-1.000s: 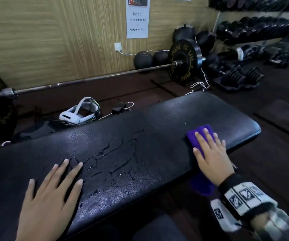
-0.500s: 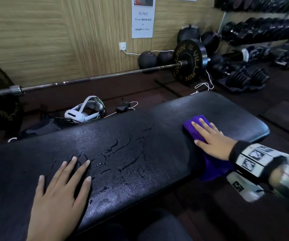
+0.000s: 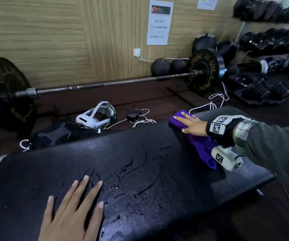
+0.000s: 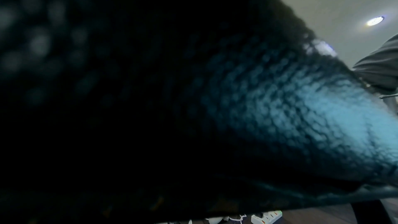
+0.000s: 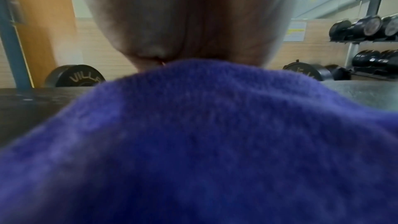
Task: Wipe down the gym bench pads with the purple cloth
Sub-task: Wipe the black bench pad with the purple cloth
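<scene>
A long black bench pad (image 3: 140, 171) runs across the head view, wet with streaks and droplets in its middle. The purple cloth (image 3: 199, 146) lies on the pad's far right part, reaching its far edge. My right hand (image 3: 190, 125) presses flat on the cloth with straight fingers. In the right wrist view the purple cloth (image 5: 204, 142) fills the lower frame under my palm. My left hand (image 3: 72, 211) rests flat on the pad at the near left, fingers spread. The left wrist view shows only the dark, blurred pad (image 4: 280, 117).
Behind the bench a loaded barbell (image 3: 105, 84) lies on the floor along the wall. A white headset (image 3: 95, 115), a charger with white cables (image 3: 136, 117) and a dark bag (image 3: 53, 134) lie between them. Dumbbell racks (image 3: 270, 40) stand at the far right.
My right hand has slid the purple cloth from the pad's near right edge across to its far edge. The left hand has stayed flat on the pad.
</scene>
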The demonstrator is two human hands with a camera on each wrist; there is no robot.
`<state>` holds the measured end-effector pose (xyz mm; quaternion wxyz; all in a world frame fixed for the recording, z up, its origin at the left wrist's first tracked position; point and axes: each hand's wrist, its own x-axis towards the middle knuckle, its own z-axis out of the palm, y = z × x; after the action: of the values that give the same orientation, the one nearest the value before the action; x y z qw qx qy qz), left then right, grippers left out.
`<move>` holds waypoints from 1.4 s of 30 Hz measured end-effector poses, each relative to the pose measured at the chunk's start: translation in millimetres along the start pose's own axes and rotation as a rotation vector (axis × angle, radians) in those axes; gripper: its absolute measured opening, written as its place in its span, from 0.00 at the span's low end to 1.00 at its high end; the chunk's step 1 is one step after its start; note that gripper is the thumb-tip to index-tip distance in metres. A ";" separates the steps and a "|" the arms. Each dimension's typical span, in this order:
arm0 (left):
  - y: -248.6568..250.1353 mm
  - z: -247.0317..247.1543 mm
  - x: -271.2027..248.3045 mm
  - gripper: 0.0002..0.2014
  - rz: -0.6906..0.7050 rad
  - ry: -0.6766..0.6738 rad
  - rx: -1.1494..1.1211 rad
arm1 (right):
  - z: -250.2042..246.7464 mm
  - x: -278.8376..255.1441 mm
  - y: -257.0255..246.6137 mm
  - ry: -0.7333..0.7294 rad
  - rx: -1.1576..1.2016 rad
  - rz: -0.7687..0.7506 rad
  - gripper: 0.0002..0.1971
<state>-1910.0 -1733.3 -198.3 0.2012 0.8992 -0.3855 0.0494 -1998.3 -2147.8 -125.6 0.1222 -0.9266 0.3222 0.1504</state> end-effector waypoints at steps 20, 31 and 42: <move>3.8 10.7 7.1 0.24 0.045 0.194 0.025 | -25.2 66.6 -37.2 -0.236 0.270 -0.217 0.21; 1.1 11.9 4.6 0.31 0.004 0.117 -0.006 | -8.8 63.9 -67.6 -0.141 -0.002 -0.327 0.25; 0.2 2.7 2.3 0.28 0.005 0.062 -0.014 | 0.3 28.9 -3.7 0.054 -0.032 -0.323 0.28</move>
<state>-1908.8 -1736.1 -200.1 0.2194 0.8948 -0.3816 0.0750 -1974.4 -2161.1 -135.8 0.1213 -0.9719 0.1695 0.1092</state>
